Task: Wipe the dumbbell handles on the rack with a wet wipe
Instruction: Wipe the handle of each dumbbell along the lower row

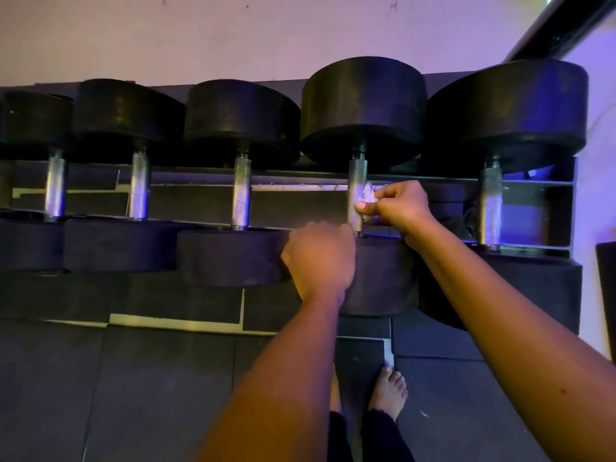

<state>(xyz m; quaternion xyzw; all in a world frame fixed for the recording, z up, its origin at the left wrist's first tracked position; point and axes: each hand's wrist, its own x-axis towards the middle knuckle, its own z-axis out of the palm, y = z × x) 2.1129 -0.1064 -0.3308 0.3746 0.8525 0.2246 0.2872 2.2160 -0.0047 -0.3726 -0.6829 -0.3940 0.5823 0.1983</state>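
Five dumbbells (240,115) sit in a row on the rack (540,183), and the person is working on the fourth from the left; the right hand (398,205) pinches a crumpled wet wipe (368,191) between thumb and fingers and presses it against the side of the knurled steel handle (357,175), roughly midway along; the left hand (318,258) sits on the near head (380,278) just by the handle's lower end, knuckles bent and fingers hidden, so I can't tell if it's gripping or only bracing. My guess on handling: the wipe is soft, limp and damp, so it'll probably snag on that rough knurling unless kept bunched; the dumbbell looks seriously heavy and won't budge, so wrap the wipe round the bar and twist rather than rolling the weight.
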